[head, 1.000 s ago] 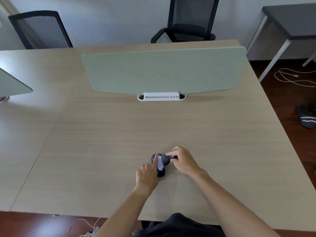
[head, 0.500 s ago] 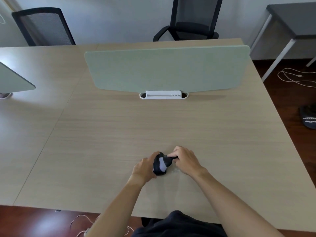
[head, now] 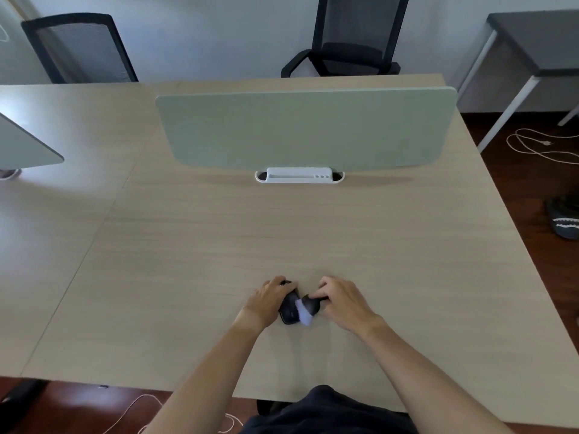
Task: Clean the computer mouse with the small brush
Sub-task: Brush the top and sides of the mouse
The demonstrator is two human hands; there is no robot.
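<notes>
A black computer mouse [head: 289, 311] lies on the wooden desk [head: 313, 233] near its front edge. My left hand [head: 267, 301] grips the mouse from the left side and covers its far end. My right hand [head: 341, 300] holds a small brush [head: 306, 309] with a dark handle and pale bristles. The bristles rest on the right side of the mouse. Most of the handle is hidden under my right fingers.
A green divider panel [head: 307, 130] in a white holder [head: 299, 175] stands across the desk's middle. A second desk [head: 47, 214] adjoins on the left. Two black chairs [head: 351, 36] stand behind. Cables [head: 539, 145] and a slipper [head: 565, 219] lie on the floor at right.
My left hand shifted from a pointing finger on the mouse to a grip around its left side. The mouse turned slightly, and the brush moved down along its right side.
</notes>
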